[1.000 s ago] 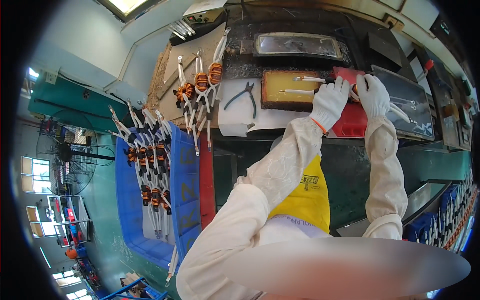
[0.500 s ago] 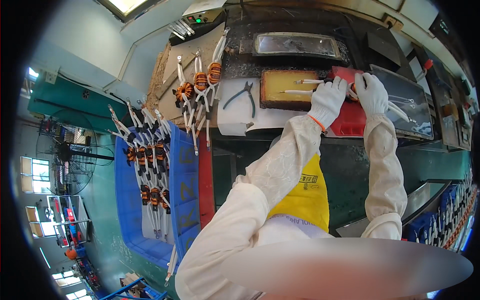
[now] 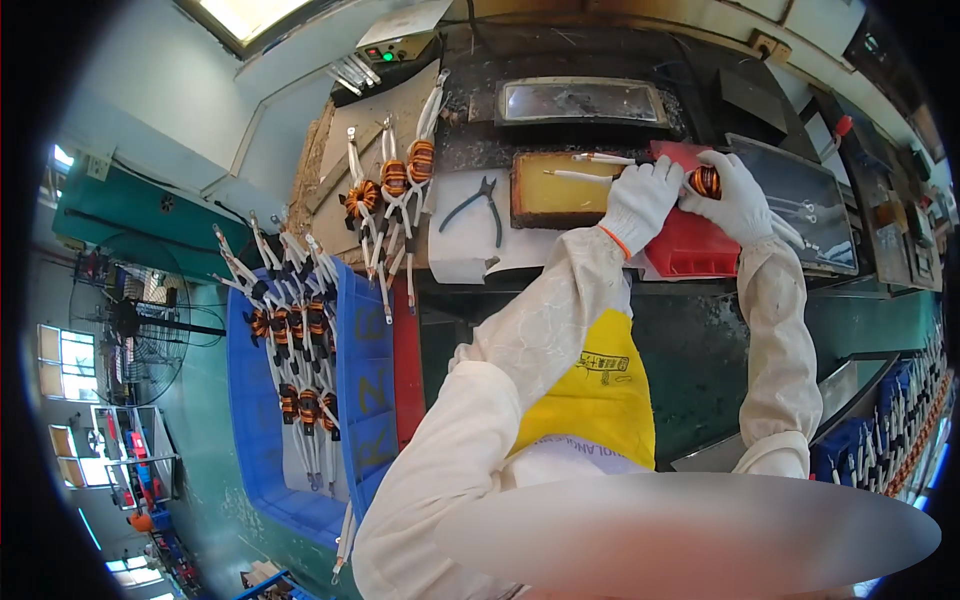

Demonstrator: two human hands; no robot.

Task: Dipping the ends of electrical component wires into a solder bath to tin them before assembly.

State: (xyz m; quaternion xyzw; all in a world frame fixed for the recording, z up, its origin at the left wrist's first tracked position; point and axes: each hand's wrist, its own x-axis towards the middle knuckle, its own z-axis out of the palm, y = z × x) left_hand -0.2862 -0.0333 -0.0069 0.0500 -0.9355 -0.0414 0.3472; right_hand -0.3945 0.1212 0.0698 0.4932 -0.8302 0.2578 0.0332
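Both my hands wear white gloves and are closed on one copper-wound ring coil (image 3: 706, 182) with white leads. My right hand (image 3: 738, 205) grips the coil body, its windings showing between thumb and fingers. Beside it, my left hand (image 3: 640, 203) is wrapped round the coil's white leads (image 3: 580, 177); their ends stick out leftward over a yellow-topped rectangular block (image 3: 565, 198). More leads (image 3: 788, 232) come out past my right hand. Under the hands lies a red plastic tray (image 3: 692, 255). Green-handled pliers (image 3: 474, 212) rest on white paper to the left.
Three similar coils (image 3: 393, 178) lie on a board at the left. A blue crate (image 3: 365, 370) holds several more coils below. Behind the block stands a framed metal rectangle (image 3: 585, 102); at right is a dark flat tray (image 3: 825, 245). The bench's front edge runs below my hands.
My right hand has turned the coil, so more of its windings show. My left hand stays on the leads. The whole view has shifted slightly.
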